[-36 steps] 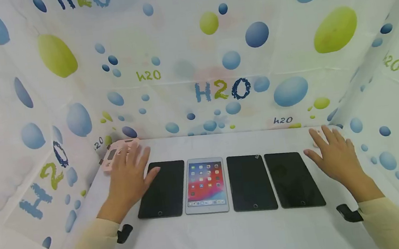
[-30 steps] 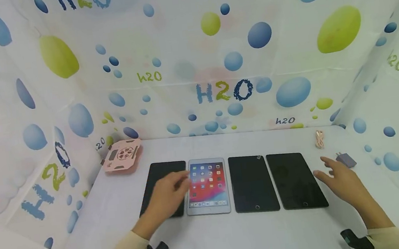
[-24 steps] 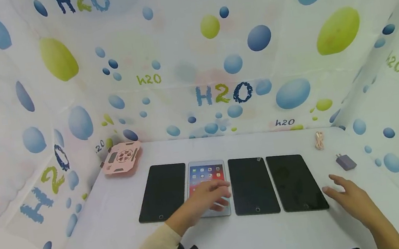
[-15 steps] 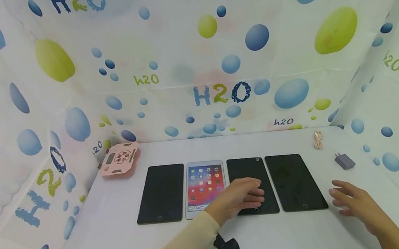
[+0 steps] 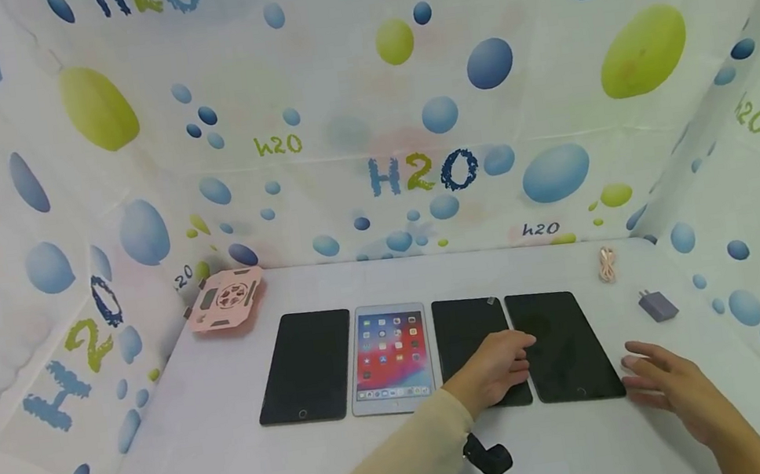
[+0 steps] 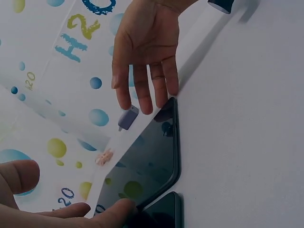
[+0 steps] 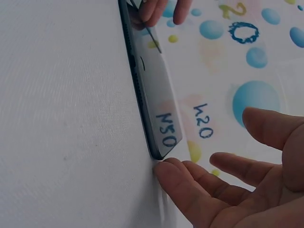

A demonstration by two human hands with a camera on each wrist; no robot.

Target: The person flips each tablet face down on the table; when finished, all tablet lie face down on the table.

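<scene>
Several tablets lie in a row on the white tabletop. At the row's right end is a black tablet [image 5: 568, 352], with my hands on either side of it. My left hand [image 5: 492, 369] hovers over the neighbouring black tablet [image 5: 464, 329], fingertips at the rightmost tablet's left edge. Loosely bent fingers of my right hand [image 5: 683, 389] are by its lower right corner. In the right wrist view a fingertip [image 7: 166, 171] meets or nearly meets the tablet's corner [image 7: 156, 151]; contact is uncertain. Neither hand grips anything. Further left are a lit white-framed tablet [image 5: 392, 354] and a black tablet [image 5: 307, 368].
A pink device with a round patterned centre [image 5: 227, 299] sits at the back left. At the back right lie a coiled pale cable [image 5: 607, 264] and a grey plug adapter [image 5: 658, 305]. A dotted curtain [image 5: 348, 91] surrounds the table's back and sides.
My left hand has swept right from beside the pink device, across the tablets, to the rightmost one. My right hand has come down from near the cable to that tablet's lower right corner.
</scene>
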